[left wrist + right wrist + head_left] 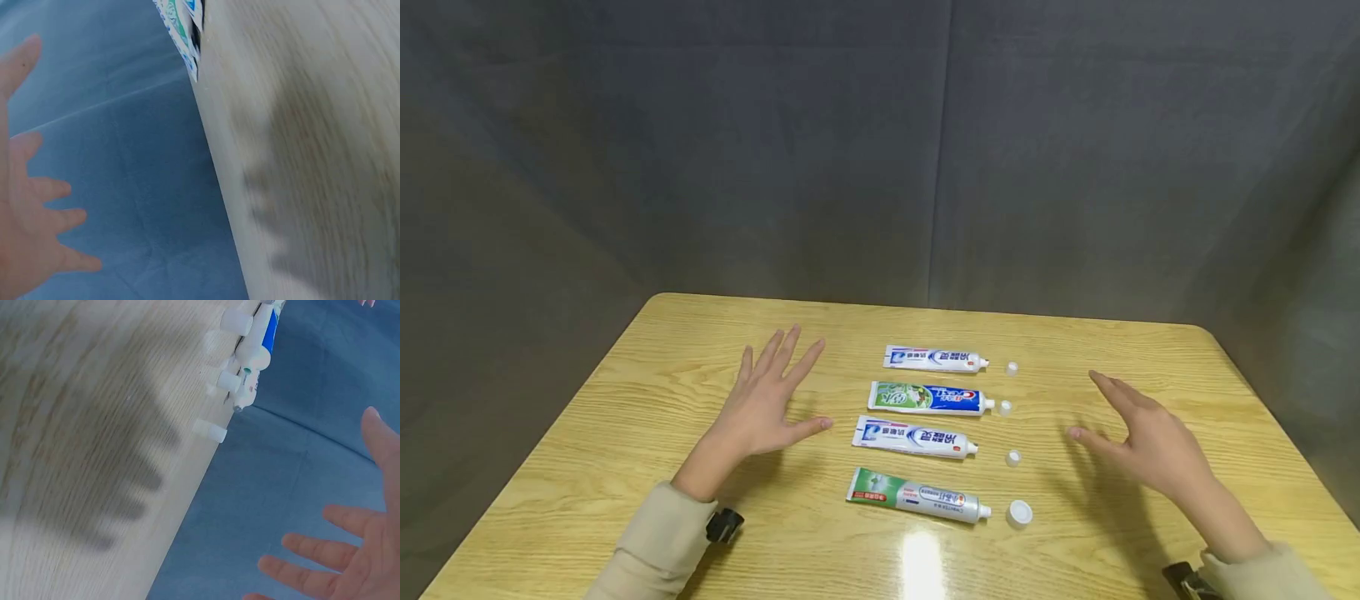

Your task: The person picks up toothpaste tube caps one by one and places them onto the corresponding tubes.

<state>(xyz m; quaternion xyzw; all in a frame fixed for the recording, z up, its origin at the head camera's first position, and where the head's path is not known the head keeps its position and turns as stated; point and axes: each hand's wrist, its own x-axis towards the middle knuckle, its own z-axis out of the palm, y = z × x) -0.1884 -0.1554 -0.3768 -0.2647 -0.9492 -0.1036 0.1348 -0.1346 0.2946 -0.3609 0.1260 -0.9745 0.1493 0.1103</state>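
Observation:
Several toothpaste tubes lie crosswise in a column on the table, nozzles to the right and uncapped. Farthest is a white tube, then a green and blue tube, another white tube, and a green and silver tube nearest. Beside the nozzles sit small white caps and one larger white cap. My left hand hovers left of the tubes, fingers spread, holding nothing. Right of the caps, my right hand hovers with extended fingers and nothing in it.
The wooden table has rounded far corners. Behind it hangs a dark grey curtain, which also runs along both sides. A bright light reflection shows on the tabletop near the front.

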